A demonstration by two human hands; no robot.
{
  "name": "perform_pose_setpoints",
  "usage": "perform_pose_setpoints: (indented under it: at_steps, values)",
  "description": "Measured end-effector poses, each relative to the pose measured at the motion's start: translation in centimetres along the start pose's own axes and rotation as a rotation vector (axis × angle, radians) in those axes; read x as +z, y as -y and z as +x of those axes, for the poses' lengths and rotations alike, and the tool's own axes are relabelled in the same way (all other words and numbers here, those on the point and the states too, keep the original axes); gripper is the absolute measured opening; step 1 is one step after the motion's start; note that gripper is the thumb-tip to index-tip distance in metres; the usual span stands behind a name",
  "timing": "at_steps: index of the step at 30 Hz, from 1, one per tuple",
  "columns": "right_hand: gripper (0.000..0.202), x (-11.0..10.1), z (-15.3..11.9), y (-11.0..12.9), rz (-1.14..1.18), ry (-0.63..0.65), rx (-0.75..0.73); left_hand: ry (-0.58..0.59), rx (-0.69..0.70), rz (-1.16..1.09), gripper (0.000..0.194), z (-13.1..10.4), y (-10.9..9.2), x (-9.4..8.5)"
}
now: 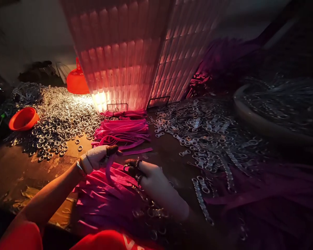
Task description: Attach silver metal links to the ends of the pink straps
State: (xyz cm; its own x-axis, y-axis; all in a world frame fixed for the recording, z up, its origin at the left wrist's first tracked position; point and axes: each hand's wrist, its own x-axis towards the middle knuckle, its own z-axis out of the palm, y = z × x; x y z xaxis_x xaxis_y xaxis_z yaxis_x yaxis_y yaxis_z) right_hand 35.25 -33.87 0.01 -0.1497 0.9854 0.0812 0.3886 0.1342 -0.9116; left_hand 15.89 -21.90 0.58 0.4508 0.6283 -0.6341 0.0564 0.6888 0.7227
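Note:
Near the middle, my left hand is closed, with a thin glove or wrap on it and dark coverings on the fingertips. It pinches a pink strap that hangs down in a curve. Just right of it, my right hand has its fingers curled, with dark coverings and bands on them. A small metal ring shows at its fingertips; the rest of what it grips is hidden. Below both hands spreads a bundle of pink straps. Beyond them lies a neater stack of pink straps.
A heap of metal rings covers the left, with an orange bowl on it and a red lamp above. Linked metal pieces are piled at right, by a large basin. Translucent corrugated panels stand behind.

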Motion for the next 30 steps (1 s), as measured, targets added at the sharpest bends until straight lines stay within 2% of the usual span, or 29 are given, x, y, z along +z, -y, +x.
perform_pose_setpoints:
  at_steps: [2, 3, 6, 10, 14, 17, 20, 22, 24, 27, 30]
  values:
    - [0.028, -0.6, 0.5, -0.4, -0.093, -0.064, 0.019, 0.151, 0.035, 0.248, 0.034, -1.9, 0.3, 1.3]
    - [0.030, -0.8, 0.5, -0.5, -0.152, -0.080, 0.015, 0.186, 0.075, 0.343, 0.037, -2.8, 0.5, 1.9]
    - [0.031, -0.7, 0.4, -0.2, -0.390, -0.070, 0.003, 0.162, 0.199, 0.462, 0.042, -4.3, 1.1, 3.3]
    - [0.025, -0.3, 0.0, 0.8, -0.812, 0.022, -0.002, 0.195, 0.249, 0.524, 0.040, -4.0, 1.6, 3.5]
    - [0.018, 0.1, -0.4, 0.6, -1.036, 0.094, -0.151, 0.225, 0.338, 0.763, 0.020, -3.4, 1.7, 3.3]
    - [0.018, 0.4, -0.8, -0.1, -1.067, 0.127, -0.202, 0.311, 0.338, 0.931, 0.018, -3.2, 1.9, 3.7]
    - [0.014, 0.5, -1.1, -0.5, -1.034, 0.102, -0.100, 0.309, 0.347, 0.999, 0.018, -2.6, 2.6, 4.4]
    - [0.016, 0.2, -1.2, -0.5, -0.989, 0.043, 0.023, 0.262, 0.359, 0.932, 0.019, -2.1, 3.4, 4.7]
    - [0.026, -0.4, -1.2, -0.2, -0.930, 0.023, 0.093, 0.203, 0.335, 0.745, 0.026, -1.6, 4.3, 4.8]
    - [0.033, -1.4, -1.0, 0.0, -0.870, 0.163, 0.099, 0.152, 0.321, 0.591, 0.037, -1.2, 5.1, 4.3]
    - [0.029, -1.9, -0.8, -0.1, -0.856, 0.328, 0.168, 0.215, 0.391, 0.750, 0.029, -0.9, 5.6, 3.5]
